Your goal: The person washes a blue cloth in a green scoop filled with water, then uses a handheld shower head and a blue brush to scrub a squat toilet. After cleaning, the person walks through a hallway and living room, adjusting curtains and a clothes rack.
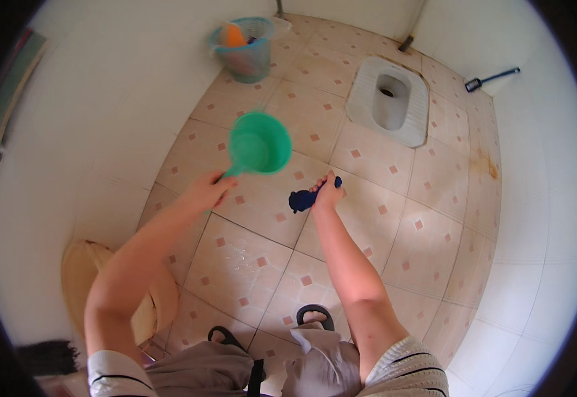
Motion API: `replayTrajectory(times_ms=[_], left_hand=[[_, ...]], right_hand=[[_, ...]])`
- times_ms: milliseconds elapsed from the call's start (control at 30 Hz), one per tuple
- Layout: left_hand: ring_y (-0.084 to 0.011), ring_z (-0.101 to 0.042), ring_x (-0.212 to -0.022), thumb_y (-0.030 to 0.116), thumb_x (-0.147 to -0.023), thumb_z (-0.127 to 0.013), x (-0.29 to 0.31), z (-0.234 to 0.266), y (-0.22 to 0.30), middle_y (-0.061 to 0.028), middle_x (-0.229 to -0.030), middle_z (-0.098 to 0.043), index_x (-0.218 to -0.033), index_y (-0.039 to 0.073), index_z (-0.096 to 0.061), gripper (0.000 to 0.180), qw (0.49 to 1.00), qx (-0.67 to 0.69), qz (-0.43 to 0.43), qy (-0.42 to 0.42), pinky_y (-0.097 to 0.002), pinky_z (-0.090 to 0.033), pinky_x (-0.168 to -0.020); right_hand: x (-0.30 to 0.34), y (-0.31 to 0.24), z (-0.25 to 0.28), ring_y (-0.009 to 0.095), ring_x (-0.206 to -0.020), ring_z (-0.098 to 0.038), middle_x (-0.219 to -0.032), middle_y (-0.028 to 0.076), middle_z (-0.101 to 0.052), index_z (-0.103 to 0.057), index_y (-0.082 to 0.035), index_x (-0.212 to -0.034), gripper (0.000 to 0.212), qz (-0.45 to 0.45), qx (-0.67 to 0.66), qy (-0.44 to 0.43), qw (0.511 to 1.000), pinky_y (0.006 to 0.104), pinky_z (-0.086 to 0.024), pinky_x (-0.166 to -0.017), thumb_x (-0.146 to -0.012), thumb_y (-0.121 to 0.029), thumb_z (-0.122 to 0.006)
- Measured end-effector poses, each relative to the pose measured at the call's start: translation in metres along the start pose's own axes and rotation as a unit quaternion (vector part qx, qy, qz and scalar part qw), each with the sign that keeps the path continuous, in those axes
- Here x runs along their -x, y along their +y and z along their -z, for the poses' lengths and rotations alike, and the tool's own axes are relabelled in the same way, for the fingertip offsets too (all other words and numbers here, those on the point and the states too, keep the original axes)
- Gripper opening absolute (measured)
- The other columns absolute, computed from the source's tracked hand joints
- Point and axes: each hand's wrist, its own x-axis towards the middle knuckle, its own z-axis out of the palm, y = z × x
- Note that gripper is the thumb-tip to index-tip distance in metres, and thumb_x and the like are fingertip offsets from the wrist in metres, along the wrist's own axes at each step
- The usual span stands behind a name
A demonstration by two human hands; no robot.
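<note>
The left hand wraps its fingers round the handle of a green dipper, at eleven o'clock from the middle. The right hand squeezes a dark blue thing, maybe a cloth, close to the middle, toward three. This step looks like holding both over the tiled floor. Next seems to need a steady left wrist. A squat toilet sits at half past one.

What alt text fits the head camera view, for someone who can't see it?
A person's left hand holds a green dipper and their right hand a dark blue object, above a tiled floor with a squat toilet and a basket ahead.
</note>
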Motion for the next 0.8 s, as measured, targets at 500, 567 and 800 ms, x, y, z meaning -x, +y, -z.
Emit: replayTrajectory(times_ms=[500,567,800], left_hand=[[-0.0071,-0.043,-0.050,0.039,-0.092,-0.054,0.418,0.146,-0.170,0.0022,-0.063,-0.048,-0.089,0.003,-0.058,0.036,0.863,0.103,0.201,0.452,-0.0233,-0.034,-0.045],[-0.0081,-0.044,-0.050,0.038,-0.092,-0.055,0.436,0.145,-0.200,0.0011,-0.064,-0.049,-0.086,0.003,-0.059,0.036,0.853,0.089,0.249,0.451,-0.0243,-0.036,-0.046],[-0.0351,-0.063,-0.084,0.039,-0.086,-0.055,0.379,0.122,-0.303,-0.0192,-0.089,-0.066,-0.091,0.004,-0.067,0.037,0.842,-0.225,0.349,0.345,-0.0444,-0.049,-0.070]], right_hand=[[0.023,0.021,-0.009,0.011,-0.045,-0.038,-0.058,-0.001,-0.042,-0.044,-0.012,-0.069,0.031,-0.019,0.102,-0.125,0.987,0.0266,-0.036,-0.040,-0.092,-0.030,-0.055],[0.050,0.020,-0.022,0.011,-0.046,-0.037,-0.059,-0.001,-0.041,-0.042,-0.012,-0.072,0.029,-0.030,0.112,-0.140,0.983,0.0273,-0.036,-0.043,-0.092,-0.030,-0.054],[0.068,0.032,-0.018,0.013,-0.049,-0.039,-0.059,0.000,-0.040,-0.041,-0.012,-0.072,0.030,-0.037,0.151,-0.180,0.971,0.0280,-0.037,-0.045,-0.091,-0.030,-0.055]])
